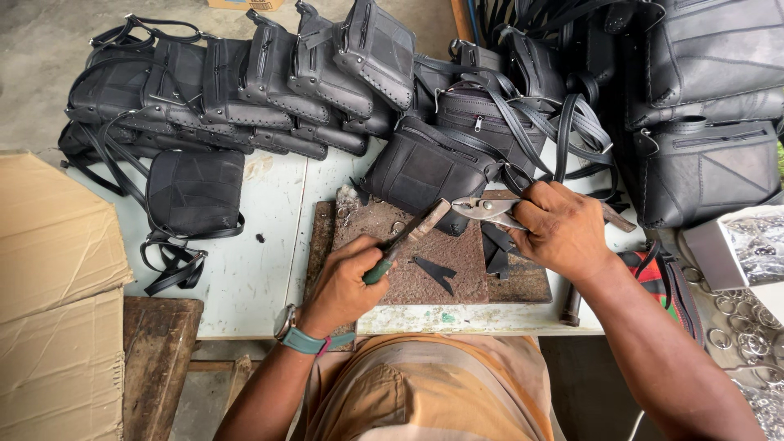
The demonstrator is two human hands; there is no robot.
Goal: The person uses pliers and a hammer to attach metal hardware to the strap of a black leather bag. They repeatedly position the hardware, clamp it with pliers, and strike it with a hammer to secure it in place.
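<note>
My left hand (343, 286) grips a green-handled tool (402, 242) whose metal blade slants up to the right over a brown work board (457, 278). My right hand (559, 229) holds metal pliers (486, 211), jaws pointing left toward the tool's tip. Both tips meet at the lower edge of a black leather bag (420, 171) lying on the board's far side. A small black leather offcut (435, 271) lies on the board between my hands. A teal watch strap circles my left wrist.
Many black leather bags (269, 73) with straps are piled across the back of the white table (253, 269). A cardboard box (57, 286) stands at left. A box of metal rings (755, 245) and loose rings sit at right. A wooden stool is at lower left.
</note>
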